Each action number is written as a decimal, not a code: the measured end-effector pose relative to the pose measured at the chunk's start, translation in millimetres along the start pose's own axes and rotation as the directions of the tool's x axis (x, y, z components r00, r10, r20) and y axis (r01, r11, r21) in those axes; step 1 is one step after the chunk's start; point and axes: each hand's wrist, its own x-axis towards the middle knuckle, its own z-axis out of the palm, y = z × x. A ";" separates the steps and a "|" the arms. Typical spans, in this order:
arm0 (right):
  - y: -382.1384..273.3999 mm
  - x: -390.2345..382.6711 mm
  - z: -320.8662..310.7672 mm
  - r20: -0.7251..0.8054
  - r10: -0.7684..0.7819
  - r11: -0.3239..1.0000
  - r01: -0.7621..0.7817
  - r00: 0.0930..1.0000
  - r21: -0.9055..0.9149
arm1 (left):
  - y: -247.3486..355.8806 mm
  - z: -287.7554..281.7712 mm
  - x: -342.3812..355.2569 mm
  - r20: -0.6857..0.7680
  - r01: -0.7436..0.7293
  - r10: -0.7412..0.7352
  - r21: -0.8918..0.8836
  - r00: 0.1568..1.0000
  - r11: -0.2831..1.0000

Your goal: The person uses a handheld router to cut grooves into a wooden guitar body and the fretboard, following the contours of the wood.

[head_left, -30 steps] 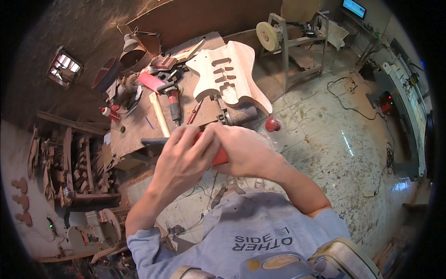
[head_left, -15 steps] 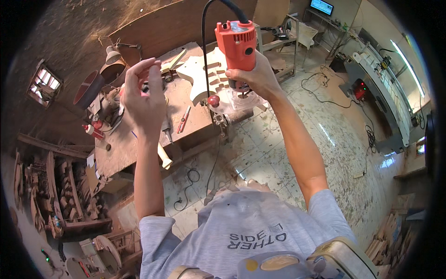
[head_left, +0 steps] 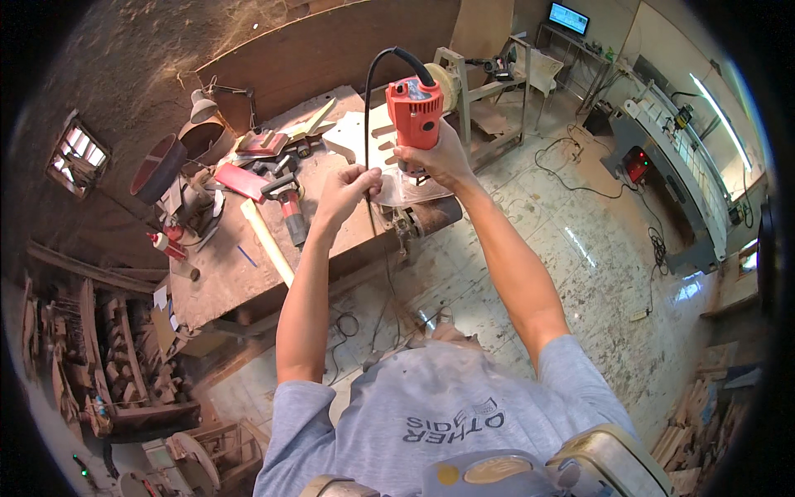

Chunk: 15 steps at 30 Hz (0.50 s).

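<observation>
My right hand (head_left: 440, 159) is wrapped round the lower body of a red trim router (head_left: 414, 116), thumb across its front. The router stands upright over the bench's right part, on a clear base plate (head_left: 410, 192). At the left edge of that base my left hand (head_left: 346, 192) is closed, apparently on the router's side knob, which the fingers hide. The black power cord (head_left: 367, 108) loops from the router's top and drops past the left fingertips. Behind it lies a pale wooden board (head_left: 348, 137) with curved edges and slots, partly covered by the router.
The wooden workbench (head_left: 219, 286) holds a red-and-black power tool (head_left: 290, 211), a pale wood strip (head_left: 267, 240), a red sanding block (head_left: 240, 180) and a red glue bottle (head_left: 166, 245). A desk lamp (head_left: 203, 106) stands behind. Cords (head_left: 580, 190) cross the tiled floor.
My left hand has come down and right from open air to the router's base, closing there. The router, in my right hand, has moved slightly lower. More of the bench's left part shows.
</observation>
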 end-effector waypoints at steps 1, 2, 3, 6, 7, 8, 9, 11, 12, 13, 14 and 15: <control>5.0 1.3 -1.0 -0.014 -0.011 1.000 0.011 1.000 -0.009 | -1.2 -3.4 -0.8 -0.050 0.007 -0.001 0.125 0.999 0.992; 10.5 1.8 -2.4 -0.018 -0.019 1.000 0.019 1.000 -0.001 | 3.4 -2.5 -1.9 -0.097 0.019 0.005 0.244 0.995 0.970; 15.9 1.9 -4.0 -0.023 -0.028 1.000 0.028 0.999 0.006 | 7.9 -0.4 -2.3 -0.226 0.036 0.028 0.275 0.974 0.961; 22.3 4.3 -3.0 -0.053 -0.001 0.998 0.004 0.999 0.068 | 5.0 -6.9 2.9 -0.350 0.085 0.155 0.583 0.924 0.808; 22.8 4.1 -1.8 -0.064 0.018 0.995 -0.012 0.998 0.096 | -2.2 -3.9 3.0 -0.337 -0.005 0.299 0.657 0.893 0.754; 18.2 4.4 -2.0 -0.064 0.021 0.995 -0.015 0.998 0.099 | -3.6 4.5 3.1 -0.308 -0.090 0.437 0.724 0.845 0.684; 13.1 4.2 -1.9 -0.065 0.025 0.994 -0.018 0.998 0.105 | -0.5 11.3 4.5 -0.305 -0.075 0.495 0.789 0.814 0.610; 10.8 3.5 -4.1 -0.060 0.032 0.994 -0.025 0.998 0.111 | 19.1 28.1 10.5 -0.273 -0.235 0.633 0.766 0.725 0.599; 10.6 4.1 -6.1 -0.050 0.033 0.994 -0.028 0.998 0.107 | 36.0 37.9 12.9 -0.270 -0.302 0.681 0.744 0.680 0.597; 10.9 5.1 -8.2 -0.041 0.035 0.994 -0.030 0.999 0.104 | 47.7 43.4 19.1 -0.226 -0.359 0.716 0.742 0.660 0.566; 10.7 7.3 -8.9 -0.038 0.034 0.996 -0.031 0.999 0.080 | 60.2 46.7 26.3 -0.184 -0.414 0.751 0.740 0.634 0.531; 14.2 8.5 -9.9 -0.041 0.039 0.998 -0.037 0.998 0.058 | 70.1 50.2 34.0 -0.139 -0.467 0.779 0.732 0.611 0.496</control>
